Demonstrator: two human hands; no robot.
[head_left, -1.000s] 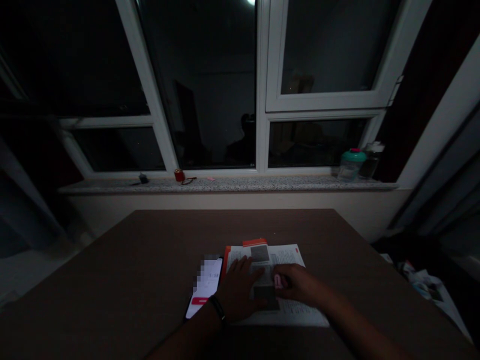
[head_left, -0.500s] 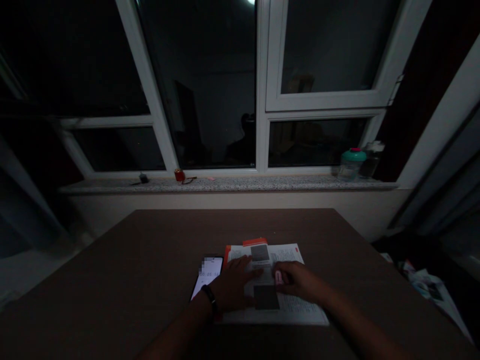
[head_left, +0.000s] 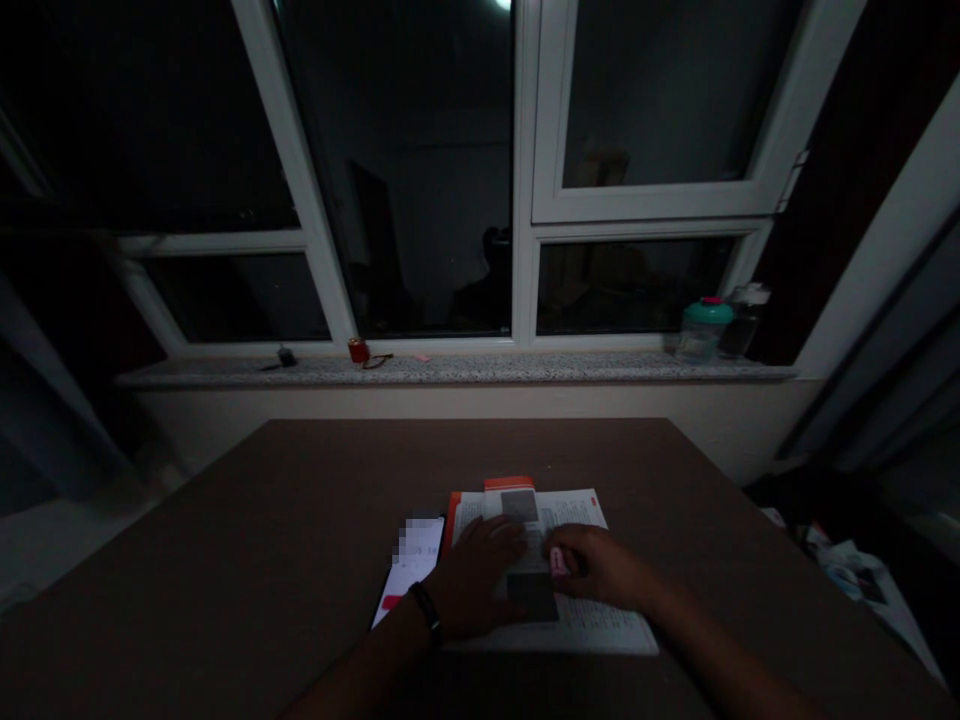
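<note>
An open book (head_left: 592, 620) with white printed pages and an orange cover edge lies on the brown table (head_left: 300, 520). My left hand (head_left: 476, 575) lies flat on its left page, fingers spread, a dark band on the wrist. My right hand (head_left: 596, 568) rests on the right page and pinches a small pink object (head_left: 556, 562). Between the hands sits a narrow strip with grey patches (head_left: 529, 560) along the book's middle. A lit phone (head_left: 409, 575) lies just left of the book, beside my left wrist.
A stone windowsill (head_left: 450, 370) runs behind the table under dark windows. On it stand a small red object (head_left: 358, 350), a teal-lidded jar (head_left: 703, 328) and a bottle (head_left: 741, 320). Crumpled paper or bags (head_left: 847, 570) lie on the floor at right.
My left hand has shifted slightly on the left page, first back toward me, then forward again. The right hand and the book have stayed put.
</note>
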